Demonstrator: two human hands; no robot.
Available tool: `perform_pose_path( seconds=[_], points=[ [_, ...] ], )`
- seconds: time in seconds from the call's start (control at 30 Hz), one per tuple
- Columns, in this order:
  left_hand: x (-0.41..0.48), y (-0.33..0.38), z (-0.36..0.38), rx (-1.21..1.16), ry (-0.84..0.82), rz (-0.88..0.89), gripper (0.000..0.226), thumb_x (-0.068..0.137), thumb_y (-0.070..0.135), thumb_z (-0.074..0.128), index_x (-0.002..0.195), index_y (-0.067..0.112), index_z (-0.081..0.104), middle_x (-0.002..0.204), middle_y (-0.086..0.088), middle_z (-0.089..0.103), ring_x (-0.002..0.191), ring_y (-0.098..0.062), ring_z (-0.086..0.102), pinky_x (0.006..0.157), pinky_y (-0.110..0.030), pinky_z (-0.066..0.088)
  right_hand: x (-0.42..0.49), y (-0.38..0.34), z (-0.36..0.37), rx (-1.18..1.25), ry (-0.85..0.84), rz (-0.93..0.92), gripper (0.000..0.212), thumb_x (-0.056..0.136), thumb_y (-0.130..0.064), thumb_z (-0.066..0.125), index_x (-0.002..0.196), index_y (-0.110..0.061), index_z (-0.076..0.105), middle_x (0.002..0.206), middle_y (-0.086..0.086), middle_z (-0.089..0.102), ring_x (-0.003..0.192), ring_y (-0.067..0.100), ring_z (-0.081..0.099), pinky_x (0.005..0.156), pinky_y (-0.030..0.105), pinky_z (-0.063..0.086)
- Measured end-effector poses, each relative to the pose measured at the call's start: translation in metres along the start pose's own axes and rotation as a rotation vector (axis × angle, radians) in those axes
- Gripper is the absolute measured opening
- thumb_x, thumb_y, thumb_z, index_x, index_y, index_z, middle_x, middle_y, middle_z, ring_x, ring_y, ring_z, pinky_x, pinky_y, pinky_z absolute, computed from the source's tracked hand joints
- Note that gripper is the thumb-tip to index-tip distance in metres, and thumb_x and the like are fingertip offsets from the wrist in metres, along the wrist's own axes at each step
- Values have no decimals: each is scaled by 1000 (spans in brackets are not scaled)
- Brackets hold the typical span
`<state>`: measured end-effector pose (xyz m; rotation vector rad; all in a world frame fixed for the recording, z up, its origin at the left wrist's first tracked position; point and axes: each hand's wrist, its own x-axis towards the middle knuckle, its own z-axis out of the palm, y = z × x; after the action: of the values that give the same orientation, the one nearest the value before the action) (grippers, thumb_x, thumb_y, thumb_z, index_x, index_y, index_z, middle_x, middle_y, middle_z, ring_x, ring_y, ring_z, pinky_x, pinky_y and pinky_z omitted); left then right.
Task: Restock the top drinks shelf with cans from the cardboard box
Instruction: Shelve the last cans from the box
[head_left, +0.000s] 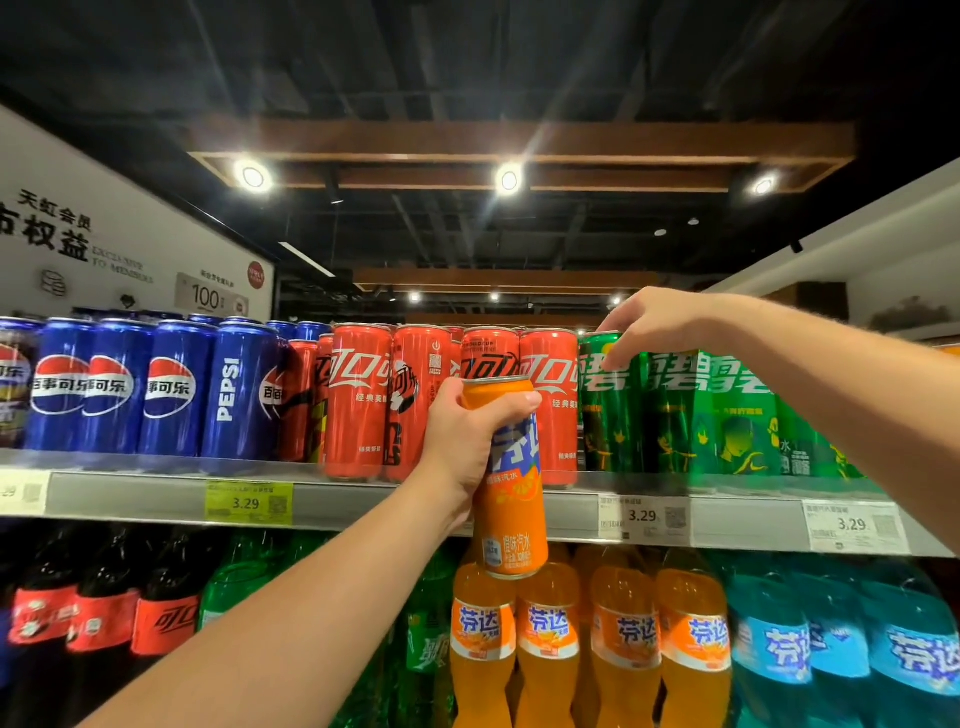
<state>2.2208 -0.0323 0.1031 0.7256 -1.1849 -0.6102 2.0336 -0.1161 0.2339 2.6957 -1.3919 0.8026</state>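
Note:
My left hand (467, 441) grips an orange Fanta can (511, 499) upright in front of the red cola cans (363, 405) on the top shelf (130, 493). My right hand (654, 325) reaches from the right and its fingers pinch the top rim of a green Sprite can (605, 410) standing at the left end of the green row. The cardboard box is out of view.
Blue Pepsi cans (171, 389) fill the shelf's left part and green Sprite cans (727, 415) its right. Price tags (644, 517) line the shelf edge. Below stand cola, green, orange (623, 639) and blue bottles. A white sign wall rises at the left.

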Motion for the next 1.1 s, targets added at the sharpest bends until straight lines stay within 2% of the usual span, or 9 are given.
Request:
perform_pose_path(
  seconds=[0.2,0.27,0.37,0.47,0.53,0.63,0.73,0.9,1.1],
  points=[
    [-5,0,4,39,19,-2,46,70,22,77,108,12,54,97,-10,70,76,-22,70,68,-37,57,-1,-3,5,-117,-10,7,38,86,-27,66,123,-16,62,108,0,63,99,17,58,83,31,47],
    [-8,2,7,38,18,-6,44,72,21,76,109,13,54,98,-10,70,75,-21,70,66,-36,57,-5,-6,5,-127,1,1,45,85,-27,67,128,-17,59,122,2,62,108,19,56,87,31,45],
    [-13,6,15,43,28,-8,43,73,22,76,110,13,55,100,-11,70,79,-24,70,69,-38,58,-18,-9,6,6,261,-96,51,82,-20,69,131,-20,57,139,2,53,126,20,48,97,33,40],
    [-16,12,29,8,55,-14,42,73,20,77,107,12,55,99,-13,70,80,-26,70,72,-41,58,-42,-12,17,291,511,-203,31,81,-14,65,110,-24,67,112,-2,65,106,14,58,84,27,44],
    [-17,16,40,-16,74,-12,38,73,20,78,104,13,57,94,-11,71,76,-24,70,68,-37,58,-61,-12,30,490,550,-236,17,80,-10,64,92,-23,66,88,-6,65,84,8,58,74,27,46],
    [-23,19,57,-39,101,3,34,71,23,80,98,15,61,90,-7,72,78,-23,71,68,-36,58,-89,-8,53,790,416,-253,11,83,-8,64,81,-19,61,77,-4,60,74,11,55,66,27,44],
    [-32,20,72,-61,106,12,39,66,25,83,98,12,65,90,-11,72,81,-28,70,75,-44,58,-118,2,75,1191,114,-225,11,82,-15,68,91,-12,61,81,2,63,77,16,57,66,27,46],
    [-51,22,95,-53,59,2,22,70,24,81,83,14,67,73,-6,71,66,-20,69,67,-36,58,-155,13,103,1148,-61,-165,62,61,-24,85,116,-11,61,106,6,72,98,20,69,87,40,56],
    [-78,34,107,18,-26,-59,24,80,36,71,87,13,67,73,-5,72,71,-20,70,64,-32,58,-182,12,98,1099,82,-60,45,65,-27,81,106,-12,67,101,8,73,97,22,69,85,41,56]
  ],
)
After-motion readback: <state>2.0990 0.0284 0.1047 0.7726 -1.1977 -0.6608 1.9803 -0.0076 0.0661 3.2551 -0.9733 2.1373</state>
